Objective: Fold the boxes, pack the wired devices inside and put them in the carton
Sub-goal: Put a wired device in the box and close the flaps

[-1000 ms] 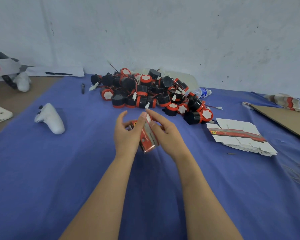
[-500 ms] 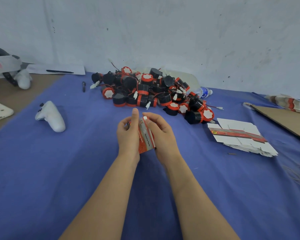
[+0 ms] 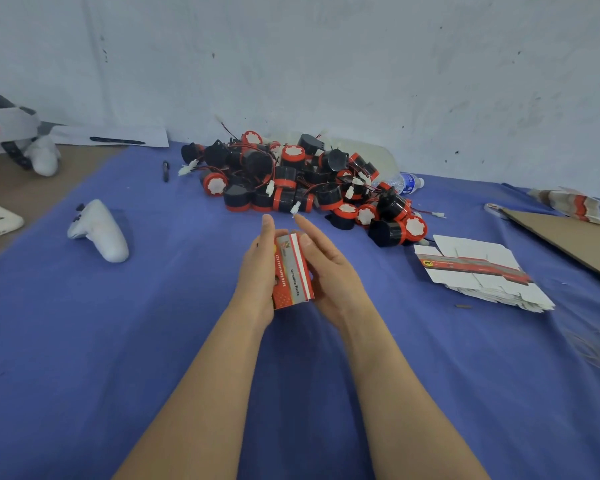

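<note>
We hold the box (image 3: 291, 271) btwn both hands at centre view, over the blue cloth (image 3: 84, 341); it's red, grey & white, w/ "Genuine Parts" printed along one face, standing roughly on end. Our L hand (image 3: 257, 271) grips its left side, palm against it, fingertips curled over the top edge, one finger pointing straight up. Our R hand (image 3: 333, 282) lies along the right side, fingers stretched straight past the top, thumb pressing the white strip near the top; it's not curled round.

Just beyond the fingertips, apart from them, sits the pile of wired devices (image 3: 291, 181): black drums w/ red bands, white caps, thin leads w/ white plugs. A water bottle (image 3: 407, 183) lies at its back right, by the wall.

To our right, a stack of flat boxes (image 3: 478, 275) lies on the cloth. Further right is a brown cardboard panel (image 3: 568, 244), cut off by the frame edge, w/ another bundle of flats (image 3: 568, 204) behind it.

To our left, a white controller (image 3: 99, 233) lies on the cloth; a pen (image 3: 165, 171) lies near the pile's left end; a headset (image 3: 4, 129) sits at far left.
</note>
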`<state>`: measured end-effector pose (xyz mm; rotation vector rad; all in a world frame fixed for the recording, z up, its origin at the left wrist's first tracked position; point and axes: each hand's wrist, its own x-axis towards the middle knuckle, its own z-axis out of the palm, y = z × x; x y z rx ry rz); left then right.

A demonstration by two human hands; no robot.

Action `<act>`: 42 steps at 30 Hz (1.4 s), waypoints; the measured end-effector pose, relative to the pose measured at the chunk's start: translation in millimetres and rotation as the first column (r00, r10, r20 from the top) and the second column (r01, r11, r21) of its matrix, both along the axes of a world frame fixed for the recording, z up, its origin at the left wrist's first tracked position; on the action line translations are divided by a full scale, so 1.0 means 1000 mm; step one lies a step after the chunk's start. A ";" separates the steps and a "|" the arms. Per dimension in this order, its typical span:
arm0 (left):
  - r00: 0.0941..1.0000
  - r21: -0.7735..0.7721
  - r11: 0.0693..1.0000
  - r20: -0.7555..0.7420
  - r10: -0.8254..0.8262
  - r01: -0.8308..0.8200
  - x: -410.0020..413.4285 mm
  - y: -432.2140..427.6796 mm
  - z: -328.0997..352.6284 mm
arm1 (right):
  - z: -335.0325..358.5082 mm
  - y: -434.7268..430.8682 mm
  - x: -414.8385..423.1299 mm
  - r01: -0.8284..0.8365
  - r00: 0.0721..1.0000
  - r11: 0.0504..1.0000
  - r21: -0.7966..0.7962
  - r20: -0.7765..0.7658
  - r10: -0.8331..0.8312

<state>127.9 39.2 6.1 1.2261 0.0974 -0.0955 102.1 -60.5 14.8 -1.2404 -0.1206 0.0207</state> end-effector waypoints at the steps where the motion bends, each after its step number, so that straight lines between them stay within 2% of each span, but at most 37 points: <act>1: 1.000 -0.034 0.999 -0.008 0.001 -0.001 0.000 0.001 0.000 | -0.002 0.003 0.001 0.015 1.000 0.999 -0.050 0.003 -0.015; 4: 1.000 -0.071 0.997 -0.007 0.010 -0.011 -0.001 0.004 -0.001 | -0.002 0.007 0.000 -0.019 1.000 0.986 -0.164 -0.010 0.018; 10: 0.987 0.006 0.987 -0.006 -0.158 0.158 -0.003 0.006 -0.002 | -0.002 -0.014 -0.004 -0.146 0.988 0.988 -0.043 -0.052 0.144; 16: 0.965 -0.032 0.974 -0.131 -0.225 0.223 -0.005 0.005 -0.004 | -0.001 -0.016 -0.003 -0.076 0.997 0.991 -0.112 0.000 0.077; 24: 0.972 0.012 0.984 -0.160 -0.173 0.177 -0.006 0.000 -0.006 | 0.002 -0.013 -0.002 -0.086 0.996 0.966 -0.243 -0.016 0.085; 26: 0.976 -0.023 0.990 -0.165 -0.143 0.141 -0.005 0.001 -0.007 | -0.001 -0.004 0.000 0.030 0.999 0.940 -0.341 0.049 -0.014; 28: 0.980 -0.084 0.994 -0.178 -0.086 0.071 -0.003 0.004 -0.008 | -0.007 0.007 0.004 0.185 0.981 0.869 -0.459 0.132 -0.138; 31: 0.983 -0.134 0.991 -0.184 -0.022 -0.002 -0.001 0.006 -0.009 | -0.008 0.011 0.007 0.260 0.966 0.790 -0.555 0.149 -0.214; 35: 0.992 -0.104 0.993 -0.113 0.051 -0.063 0.003 0.003 -0.007 | -0.004 0.005 0.007 0.124 0.991 0.800 -0.587 0.036 -0.127; 39: 0.987 -0.079 0.992 -0.137 0.089 -0.101 0.003 0.003 -0.007 | -0.007 0.013 0.006 0.035 0.998 0.737 -0.675 -0.019 -0.065; 42: 0.992 -0.118 0.989 -0.101 0.078 -0.090 -0.001 0.001 -0.003 | -0.007 0.011 0.006 0.057 0.998 0.802 -0.595 0.003 -0.069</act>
